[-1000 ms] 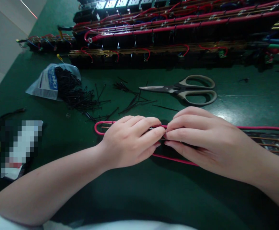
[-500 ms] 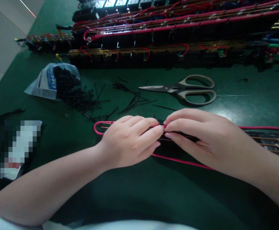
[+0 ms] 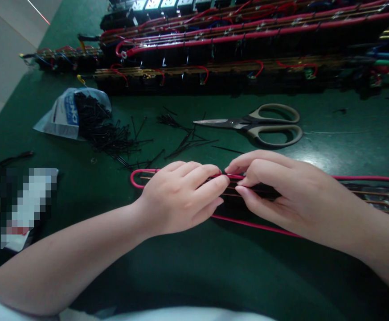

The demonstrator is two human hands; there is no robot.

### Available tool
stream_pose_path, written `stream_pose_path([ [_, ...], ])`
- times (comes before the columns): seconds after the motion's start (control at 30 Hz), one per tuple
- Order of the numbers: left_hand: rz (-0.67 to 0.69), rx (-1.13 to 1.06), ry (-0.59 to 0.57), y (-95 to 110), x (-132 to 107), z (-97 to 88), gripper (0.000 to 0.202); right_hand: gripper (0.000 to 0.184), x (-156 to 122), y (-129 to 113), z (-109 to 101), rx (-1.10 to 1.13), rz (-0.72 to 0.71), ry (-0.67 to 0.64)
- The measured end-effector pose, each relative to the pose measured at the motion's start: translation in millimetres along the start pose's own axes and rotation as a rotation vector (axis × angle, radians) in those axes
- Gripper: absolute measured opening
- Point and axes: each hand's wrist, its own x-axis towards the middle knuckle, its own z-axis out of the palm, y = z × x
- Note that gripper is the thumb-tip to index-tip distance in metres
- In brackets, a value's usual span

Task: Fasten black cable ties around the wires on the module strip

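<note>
A long strip assembly (image 3: pixel 374 196) with brass bars lies across the green table, and a red wire (image 3: pixel 141 172) loops round its left end. My left hand (image 3: pixel 181 196) is curled over the strip, fingers pressed on the red wire. My right hand (image 3: pixel 281 187) meets it fingertip to fingertip, pinching the red wire and a thin black piece, probably a cable tie, that is mostly hidden between the fingers.
Grey-handled scissors (image 3: pixel 257 124) lie shut behind my hands. A plastic bag (image 3: pixel 67 113) spills black cable ties (image 3: pixel 114 136) at the left. Finished strips with red wires (image 3: pixel 234 40) are stacked at the back. A blurred white object (image 3: pixel 23 205) sits at the left edge.
My right hand has drawn slightly back to the right and its fingers have lifted a little off the strip. My left hand has stayed in place.
</note>
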Motion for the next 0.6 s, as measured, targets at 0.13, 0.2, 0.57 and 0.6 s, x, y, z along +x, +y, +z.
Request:
stream_pose_path([
  [0.13, -0.005, 0.002, -0.011, -0.1, -0.1, -0.5, 0.026, 0.017, 0.5, -0.5, 0.0, -0.003, -0.009, 0.002],
  [0.2, -0.004, 0.001, -0.008, 0.2, -0.5, -0.7, 0.025, 0.018, 0.2, -0.3, 0.5, -0.015, -0.014, 0.002],
  [0.57, -0.008, 0.007, -0.003, 1.1, 0.2, -0.5, 0.024, 0.020, 2.2, -2.1, -0.5, -0.002, -0.095, 0.022],
  [0.6, -0.006, 0.006, -0.001, 1.1, 0.2, -0.6, 0.024, 0.020, 2.3, -2.4, -0.9, 0.002, -0.101, 0.028],
])
